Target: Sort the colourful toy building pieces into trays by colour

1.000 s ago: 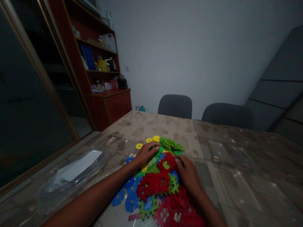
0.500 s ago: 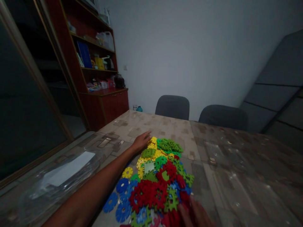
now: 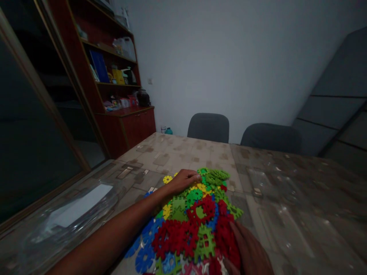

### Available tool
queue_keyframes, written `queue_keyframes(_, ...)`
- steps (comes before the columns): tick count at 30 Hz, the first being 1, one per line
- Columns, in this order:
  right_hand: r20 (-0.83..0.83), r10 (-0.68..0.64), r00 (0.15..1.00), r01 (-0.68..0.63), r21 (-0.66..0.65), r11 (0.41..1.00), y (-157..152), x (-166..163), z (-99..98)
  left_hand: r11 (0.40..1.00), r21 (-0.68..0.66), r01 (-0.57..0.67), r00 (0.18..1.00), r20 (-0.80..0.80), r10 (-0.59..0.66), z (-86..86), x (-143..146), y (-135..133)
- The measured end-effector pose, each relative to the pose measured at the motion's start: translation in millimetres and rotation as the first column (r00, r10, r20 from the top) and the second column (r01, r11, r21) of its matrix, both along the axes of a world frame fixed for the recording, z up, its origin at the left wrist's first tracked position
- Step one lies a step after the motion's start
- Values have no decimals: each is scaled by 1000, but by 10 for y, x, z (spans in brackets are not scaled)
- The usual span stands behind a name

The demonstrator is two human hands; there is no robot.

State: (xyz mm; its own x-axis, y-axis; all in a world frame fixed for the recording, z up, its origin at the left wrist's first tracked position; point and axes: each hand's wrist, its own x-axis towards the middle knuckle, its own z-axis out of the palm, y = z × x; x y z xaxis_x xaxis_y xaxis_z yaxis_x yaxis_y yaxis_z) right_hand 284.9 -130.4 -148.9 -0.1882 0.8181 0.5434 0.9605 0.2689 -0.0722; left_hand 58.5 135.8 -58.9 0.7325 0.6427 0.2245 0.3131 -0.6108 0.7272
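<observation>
Interlocking plastic tiles, red, green, blue and yellow, lie heaped in one bright pile on the near part of the table, right in front of the person and between both arms. And there's a shift! Half a second ago the left hand was stretched flat past the far-left corner of the heap; now it has drawn back and come in over the far edge, fingers loosely curled onto the yellow and green tiles. Whether it pinches one of them, I cannot tell. One yellow tile sits just outside it, apart from the heap.

The right hand was only a blur at the bottom edge a moment ago. Now it shows sharper, laid flat with fingers together along the near-right flank, touching the red tiles, part of it cut off by the frame.

So the heap is bracketed again, one hand at the far side and one at the near side, and the tiles look drawn closer in at the far end.

Off to the left lies a clear plastic bag with a white sheet in it, well apart from the pile. Two grey chairs stand beyond the table, and a wooden shelf unit stands at the left wall.
</observation>
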Motion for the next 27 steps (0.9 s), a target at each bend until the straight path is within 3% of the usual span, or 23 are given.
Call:
queue_keyframes(3, -9, -18, 1000, 18, -4, 1000, 38, 35, 102, 999, 44, 5, 1000, 18, -6, 133, 236, 161)
queue_keyframes(6, 16, -7, 1000, 7, 2, 1000, 58, 81, 80, 996, 68, 53, 998, 19, -54, 225, 588, 345)
queue_keyframes(9, 13, 1, 1000, -1, 2, 1000, 64, 142, 33, 989, 45, 138, 990, -9, -138, 233, 906, 432)
queue_keyframes(12, -1, 5, 1000, -5, 6, 1000, 57, 177, 55, 965, -28, 259, 963, -67, -260, 198, 1047, 403)
queue_keyframes(16, -30, -56, 998, 56, -9, 998, 56, 146, 178, 904, -167, 394, 903, -114, -414, 215, 915, 264)
queue_keyframes(20, -76, -69, 995, 72, 32, 997, 76, 58, 293, 852, -260, 454, 864, -104, -492, 363, 605, 71)
queue_keyframes(23, -98, -71, 993, 78, 72, 994, 85, 7, 325, 834, -254, 490, 849, -80, -523, 521, 355, -95)
queue_keyframes(27, -153, -103, 983, 112, 55, 992, 65, -20, 322, 852, -179, 492, 862, -36, -506, 692, 5, -333)
